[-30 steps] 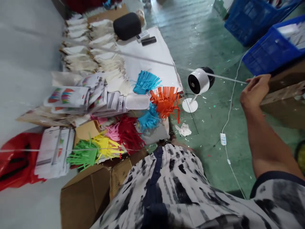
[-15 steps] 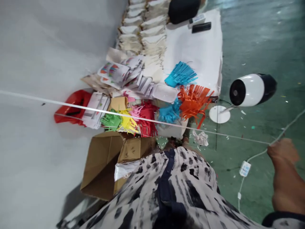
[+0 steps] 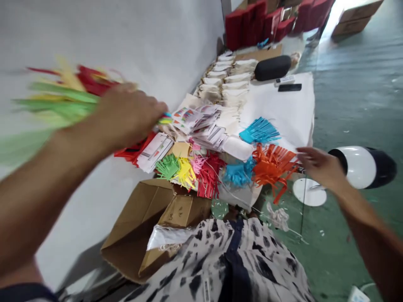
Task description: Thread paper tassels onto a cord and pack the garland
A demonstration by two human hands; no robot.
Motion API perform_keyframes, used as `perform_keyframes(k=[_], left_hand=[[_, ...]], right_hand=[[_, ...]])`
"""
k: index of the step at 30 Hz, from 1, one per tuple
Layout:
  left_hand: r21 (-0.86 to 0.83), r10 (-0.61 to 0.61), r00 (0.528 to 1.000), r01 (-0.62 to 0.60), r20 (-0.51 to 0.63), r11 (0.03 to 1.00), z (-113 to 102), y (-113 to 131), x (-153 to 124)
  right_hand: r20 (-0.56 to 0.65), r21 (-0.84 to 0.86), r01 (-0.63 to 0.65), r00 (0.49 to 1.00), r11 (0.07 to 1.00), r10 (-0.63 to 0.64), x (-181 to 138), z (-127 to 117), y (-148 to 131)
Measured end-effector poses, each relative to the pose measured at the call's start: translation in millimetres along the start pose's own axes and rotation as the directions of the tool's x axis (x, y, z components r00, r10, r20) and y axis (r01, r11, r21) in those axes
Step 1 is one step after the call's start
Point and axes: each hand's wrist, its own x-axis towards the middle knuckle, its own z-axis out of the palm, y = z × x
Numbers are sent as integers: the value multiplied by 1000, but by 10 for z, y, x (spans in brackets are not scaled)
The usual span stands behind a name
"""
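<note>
My left hand (image 3: pixel 127 113) is raised at the left, blurred by motion, closed on a bunch of coloured paper tassels (image 3: pixel 59 94) in red, yellow and green. My right hand (image 3: pixel 317 165) reaches in from the right with its fingers apart, right beside the orange tassels (image 3: pixel 272 163) at the table's near edge. On the table lie more tassel bundles: blue (image 3: pixel 258 132), another blue (image 3: pixel 237 172), red (image 3: pixel 209 174), pink, yellow (image 3: pixel 185 172) and green (image 3: pixel 166 165). A thin white string (image 3: pixel 231 195) runs down from the tassels.
A white-covered table (image 3: pixel 283 107) holds printed cards (image 3: pixel 192 119), cream tassel stacks (image 3: pixel 226 75), a black case (image 3: pixel 272 67) and a white tray (image 3: pixel 237 147). An open cardboard box (image 3: pixel 145 222) stands below. A small white fan (image 3: pixel 359 167) stands on the green floor at right. Red boxes (image 3: pixel 252 21) are stacked behind.
My left hand has come into view holding a tassel bunch. My right hand let go of the taut string and moved left to the orange tassels. The view swung back upward.
</note>
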Motion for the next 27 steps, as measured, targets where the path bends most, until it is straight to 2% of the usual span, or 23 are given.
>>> perform_keyframes(k=[1, 2, 4, 5, 6, 8, 10, 12, 15, 17, 19, 22, 24, 27], left_hand=[[14, 39, 999, -39, 16, 999, -2, 120, 50], [17, 85, 996, -85, 27, 996, 2, 265, 113], [-6, 175, 985, -175, 6, 985, 19, 566, 248], [-23, 203, 979, -204, -27, 979, 31, 694, 310], [-45, 219, 974, -222, -59, 974, 49, 793, 363], [-103, 210, 971, -222, -114, 970, 99, 894, 438], [-158, 166, 976, -187, -140, 969, 167, 879, 470], [-187, 127, 985, -148, -119, 971, 237, 796, 458], [-254, 112, 994, -111, -10, 961, 316, 676, 385], [-365, 142, 988, -112, 57, 924, 357, 679, 343], [-503, 194, 978, -132, 74, 854, 407, 769, 343], [-672, 236, 971, -157, 27, 724, 514, 1002, 428], [-752, 228, 974, -161, -15, 639, 606, 1143, 509], [-864, 221, 974, -152, -49, 481, 753, 1259, 591]], right_hand=[[81, 158, 115, 988, 981, -129, 19, 228, -389], [180, 275, 194, 952, 942, -249, 8, 454, -749], [315, 445, 250, 855, 860, -412, -68, 871, -1339], [327, 489, 282, 818, 825, -474, -120, 1049, -1559], [324, 503, 305, 801, 809, -503, -175, 1200, -1728], [266, 493, 364, 802, 790, -535, -282, 1404, -1923], [194, 441, 418, 820, 794, -539, -372, 1472, -1947], [119, 421, 415, 856, 806, -503, -428, 1423, -1840], [32, 467, 259, 951, 846, -309, -435, 1259, -1569], [78, 519, 89, 985, 850, -151, -418, 1186, -1433], [227, 611, -55, 968, 790, -108, -424, 1188, -1408], [428, 734, -204, 880, 648, -208, -504, 1308, -1564], [468, 746, -257, 859, 615, -209, -583, 1400, -1692], [452, 685, -261, 884, 681, -116, -680, 1431, -1730]])
